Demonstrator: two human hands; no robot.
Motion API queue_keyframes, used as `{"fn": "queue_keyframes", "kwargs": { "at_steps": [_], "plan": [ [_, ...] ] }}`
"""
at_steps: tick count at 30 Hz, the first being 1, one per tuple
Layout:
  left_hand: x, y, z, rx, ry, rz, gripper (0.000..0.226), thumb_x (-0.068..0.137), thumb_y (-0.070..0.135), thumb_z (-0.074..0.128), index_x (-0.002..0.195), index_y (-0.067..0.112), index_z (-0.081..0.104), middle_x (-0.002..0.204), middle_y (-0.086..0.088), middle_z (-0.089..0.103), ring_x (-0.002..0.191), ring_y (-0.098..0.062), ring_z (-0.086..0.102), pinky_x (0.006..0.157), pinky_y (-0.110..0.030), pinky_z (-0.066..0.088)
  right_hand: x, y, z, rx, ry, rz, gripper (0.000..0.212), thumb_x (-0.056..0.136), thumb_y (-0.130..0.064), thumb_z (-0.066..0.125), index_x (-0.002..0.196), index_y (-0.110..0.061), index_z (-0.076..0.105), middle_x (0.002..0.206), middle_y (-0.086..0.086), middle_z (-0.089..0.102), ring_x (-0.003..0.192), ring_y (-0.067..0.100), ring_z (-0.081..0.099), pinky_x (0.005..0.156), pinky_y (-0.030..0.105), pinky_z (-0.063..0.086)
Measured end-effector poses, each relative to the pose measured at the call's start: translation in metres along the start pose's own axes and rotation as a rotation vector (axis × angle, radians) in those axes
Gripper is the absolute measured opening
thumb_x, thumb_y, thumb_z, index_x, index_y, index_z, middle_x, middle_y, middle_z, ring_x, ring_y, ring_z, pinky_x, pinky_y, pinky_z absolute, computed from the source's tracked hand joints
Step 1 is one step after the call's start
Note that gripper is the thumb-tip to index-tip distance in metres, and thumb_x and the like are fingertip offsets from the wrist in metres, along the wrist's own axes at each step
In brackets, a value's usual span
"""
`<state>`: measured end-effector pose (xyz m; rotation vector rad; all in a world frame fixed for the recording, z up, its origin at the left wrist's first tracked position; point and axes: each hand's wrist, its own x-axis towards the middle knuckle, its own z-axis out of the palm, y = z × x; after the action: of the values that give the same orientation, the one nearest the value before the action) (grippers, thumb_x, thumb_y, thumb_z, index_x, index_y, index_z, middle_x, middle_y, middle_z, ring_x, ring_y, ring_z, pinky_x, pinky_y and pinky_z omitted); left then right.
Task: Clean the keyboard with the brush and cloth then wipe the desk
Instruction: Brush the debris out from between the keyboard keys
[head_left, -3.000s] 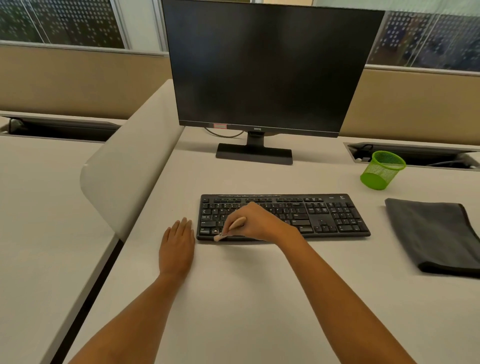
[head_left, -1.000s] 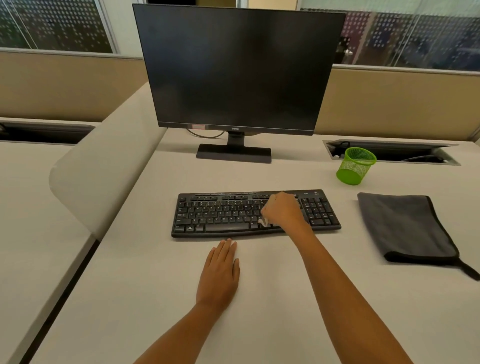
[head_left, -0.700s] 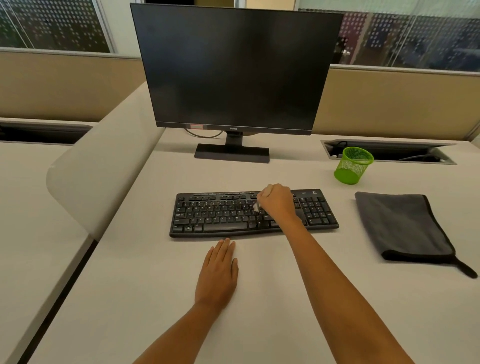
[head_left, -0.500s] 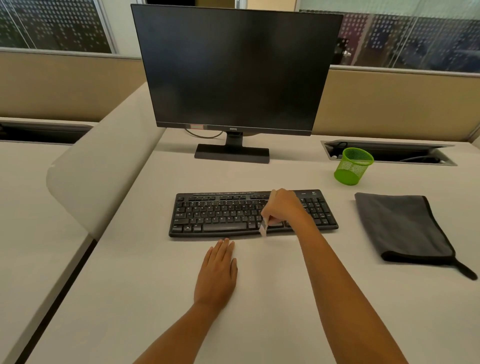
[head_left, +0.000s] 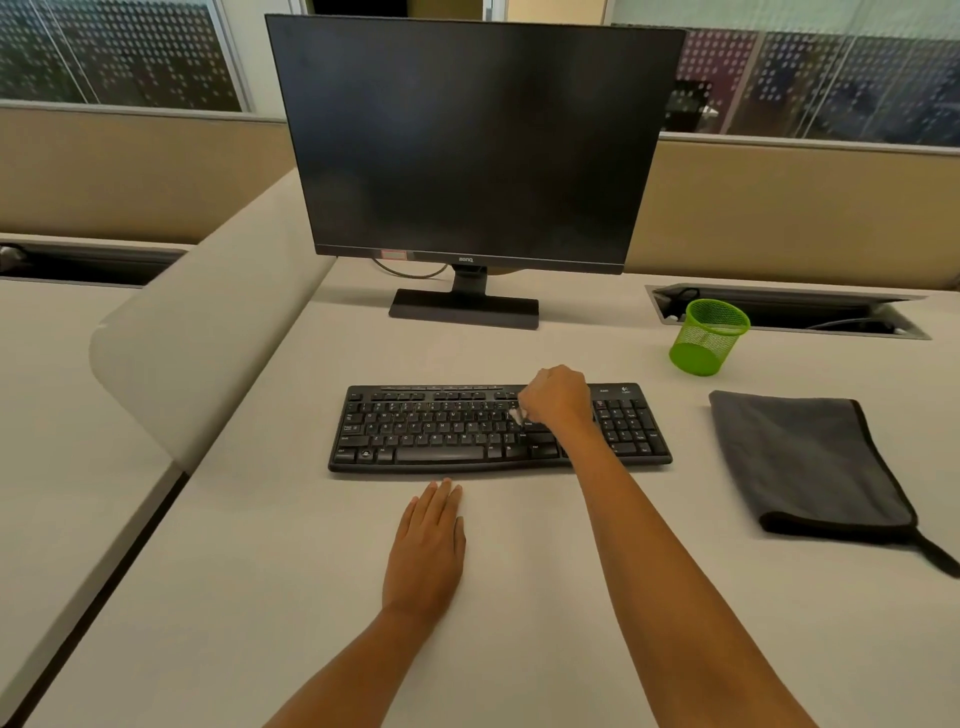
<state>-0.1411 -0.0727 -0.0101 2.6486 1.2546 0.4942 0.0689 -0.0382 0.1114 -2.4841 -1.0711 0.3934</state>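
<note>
Desk (head_left: 260, 571): BenQ monitor (head_left: 467, 145), brush (head_left: 516, 414) on keyboard (head_left: 441, 431)

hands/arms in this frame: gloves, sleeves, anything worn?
Nothing worn. Left hand and right hand are ungloved, and no ring, watch or band shows. Both arms are bare to the frame edge, with no sleeve in view.
</note>
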Motion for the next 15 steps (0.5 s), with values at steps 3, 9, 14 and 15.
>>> {"fn": "queue_keyframes", "kwargs": {
  "at_steps": [3, 9, 14, 15],
  "plan": [
    [0.001, 0.003, 0.003, -0.022, 0.016, 0.01, 0.049, 0.097, 0.027, 0.022, 0.123, 0.009, 0.06, 0.126, -0.008, 0.06, 0.116, -0.022, 0.057, 0.098, -0.039, 0.042, 0.008, 0.003, -0.008, 0.033, -0.106, 0.019, 0.01, 0.081, -0.007, 0.059, 0.091, -0.003, 0.059, 0.085, 0.01, 0.065, 0.071, 0.02, 0.061, 0.043, 0.018, 0.038],
    [0.001, 0.014, 0.011, -0.053, 0.06, 0.034, 0.045, 0.093, 0.024, 0.029, 0.121, 0.009, 0.061, 0.125, -0.007, 0.061, 0.115, -0.021, 0.058, 0.098, -0.039, 0.045, 0.01, 0.006, -0.001, 0.307, 0.171, -0.013, 0.03, 0.092, -0.015, 0.048, 0.086, 0.005, 0.07, 0.074, 0.012, 0.064, 0.068, 0.019, 0.058, 0.046, 0.018, 0.04],
    [0.001, 0.015, 0.012, -0.044, 0.11, 0.03, 0.044, 0.091, 0.023, 0.031, 0.118, 0.009, 0.063, 0.121, -0.007, 0.063, 0.111, -0.022, 0.06, 0.096, -0.038, 0.043, 0.01, 0.008, 0.001, 0.017, -0.009, -0.049, 0.008, 0.088, -0.01, 0.052, 0.082, -0.004, 0.054, 0.082, 0.008, 0.055, 0.077, 0.021, 0.055, 0.046, 0.02, 0.034],
    [0.002, 0.015, 0.012, -0.041, 0.118, 0.032, 0.044, 0.091, 0.022, 0.031, 0.117, 0.009, 0.064, 0.12, -0.007, 0.064, 0.11, -0.022, 0.061, 0.096, -0.038, 0.043, 0.012, 0.007, -0.001, 0.006, -0.028, -0.048, 0.007, 0.086, -0.01, 0.056, 0.082, -0.005, 0.052, 0.081, 0.007, 0.056, 0.076, 0.021, 0.057, 0.043, 0.019, 0.031]
  ]
}}
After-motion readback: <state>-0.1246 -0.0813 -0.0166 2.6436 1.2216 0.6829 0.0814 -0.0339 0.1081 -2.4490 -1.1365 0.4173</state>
